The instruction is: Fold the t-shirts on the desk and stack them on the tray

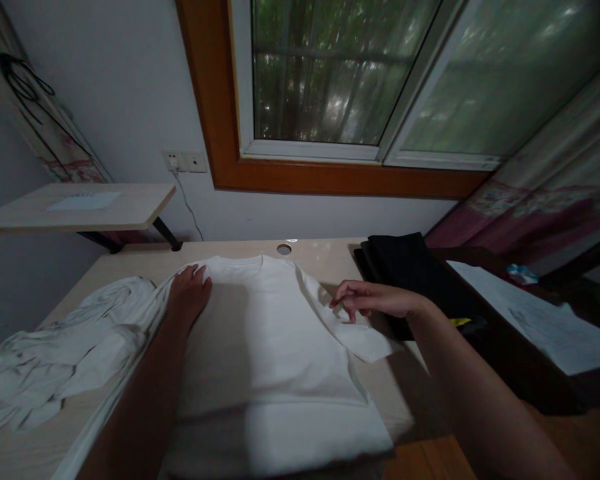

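As the left hand (pixel 190 291), grip unclear, touches the white shirt (pixel 285 327), the right hand (pixel 377 298), fingers parted, seemingly arranges a sleeve (pixel 366 342), next needing smoothing.

One view from the wearer's head looks forward and down, close over the left hand (pixel 187 293), right hand (pixel 375 298) and white shirt (pixel 280 327) on a pale desk (pixel 333 251), facing the wall (pixel 105 87) and window (pixel 330 80) beyond.
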A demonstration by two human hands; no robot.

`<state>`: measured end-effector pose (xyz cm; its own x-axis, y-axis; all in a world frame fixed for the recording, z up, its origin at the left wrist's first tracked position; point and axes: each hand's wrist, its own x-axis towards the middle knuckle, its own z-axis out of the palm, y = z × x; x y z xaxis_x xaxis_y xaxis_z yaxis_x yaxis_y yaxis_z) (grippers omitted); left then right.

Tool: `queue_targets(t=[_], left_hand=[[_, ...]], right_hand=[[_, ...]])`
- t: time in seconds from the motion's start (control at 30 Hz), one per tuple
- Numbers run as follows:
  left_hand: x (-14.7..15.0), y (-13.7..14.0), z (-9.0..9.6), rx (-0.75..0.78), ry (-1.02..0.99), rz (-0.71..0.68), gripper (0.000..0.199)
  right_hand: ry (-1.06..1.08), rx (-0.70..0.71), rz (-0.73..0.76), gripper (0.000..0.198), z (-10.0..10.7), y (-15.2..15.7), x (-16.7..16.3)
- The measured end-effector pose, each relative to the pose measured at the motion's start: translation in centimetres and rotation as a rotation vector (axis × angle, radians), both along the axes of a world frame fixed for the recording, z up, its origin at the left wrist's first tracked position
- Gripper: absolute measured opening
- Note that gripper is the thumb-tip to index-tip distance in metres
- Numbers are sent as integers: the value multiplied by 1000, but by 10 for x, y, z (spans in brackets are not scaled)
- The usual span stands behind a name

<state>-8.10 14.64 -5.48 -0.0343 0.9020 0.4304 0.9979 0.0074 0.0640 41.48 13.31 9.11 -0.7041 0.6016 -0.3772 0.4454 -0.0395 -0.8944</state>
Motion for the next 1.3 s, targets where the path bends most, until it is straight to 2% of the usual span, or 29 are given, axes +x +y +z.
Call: queue_targets(t=[0.07, 0.17, 0.3, 0.43, 0.53, 0.63, 0.83, 0.9, 1.03, 1.17, 1.3], left_hand=[[0, 0, 1, -10, 0, 9, 45], [1, 0, 2, -19, -15, 10, 44], [1, 1, 0, -19, -54, 5, 45], [1, 1, -2, -19, -63, -6, 46], [1, 2, -2, -12, -52, -1, 46], [1, 4, -1, -8, -39, -5, 45], [1, 9, 1, 7, -39, 13, 44], [0, 11, 0, 11, -53, 17, 44], [-1, 14, -1, 16, -84, 27, 44], [1, 11, 4, 13, -122, 21, 47], [15, 4, 20, 50, -137, -131, 45]], right_hand=[[4, 24, -9, 48, -4, 0, -2], [-99, 126, -4, 48, -13, -1, -3], [-283, 205, 91, 42, -29, -7, -5], [-406, 371, 132, 26, -52, -8, -9], [-396, 429, 105, 18, -62, 1, -7], [-416, 486, -6, 20, -62, 17, -2], [-712, 724, -368, 22, -48, 45, 11], [-694, 783, -493, 23, -41, 49, 16], [-519, 870, -734, 26, -30, 55, 29], [-268, 800, -933, 37, -25, 57, 34], [-25, 572, -971, 49, -20, 49, 24]])
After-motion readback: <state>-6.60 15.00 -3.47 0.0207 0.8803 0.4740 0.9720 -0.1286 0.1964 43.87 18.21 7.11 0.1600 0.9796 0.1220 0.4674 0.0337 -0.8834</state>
